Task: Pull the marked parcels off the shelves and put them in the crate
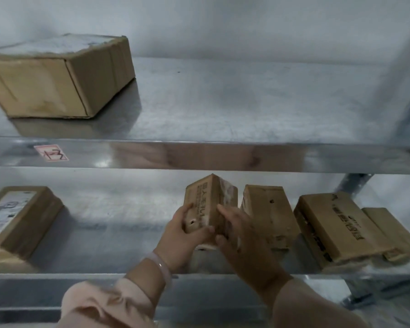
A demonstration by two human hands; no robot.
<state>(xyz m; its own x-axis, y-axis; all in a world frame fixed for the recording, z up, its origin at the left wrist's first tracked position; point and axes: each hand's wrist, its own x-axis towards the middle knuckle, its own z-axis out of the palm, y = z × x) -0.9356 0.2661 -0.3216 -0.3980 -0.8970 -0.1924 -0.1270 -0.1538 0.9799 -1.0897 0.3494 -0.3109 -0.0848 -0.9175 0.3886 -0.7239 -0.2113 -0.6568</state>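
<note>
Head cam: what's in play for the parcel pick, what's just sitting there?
In play: small brown cardboard parcel, gripped by left hand and right hand.
Idle: large brown cardboard box, upper shelf; flat white-labelled cardboard parcel; three brown cardboard parcels at right; pink paper tag.

Both shelves are bare sheet metal. We see a dull, scuffed, faintly streaked top on the upper shelf (246, 102) and a similar grey sheen on the lower shelf (118, 209). The front lip (223, 157) is glossy enough to mirror. On it we note a matt paper sticker (51, 153). The large box (45, 86) is matt brown cardboard, its top covered by worn whitish paper with frayed edges. The small parcel (206, 204) is printed cardboard, one face under shiny, wrinkled tape. The left parcel (33, 223) bears a smooth paper label (7, 209). The sleeve (109, 306) is soft cloth; the bracelet (161, 266) is smooth and glossy.
</note>
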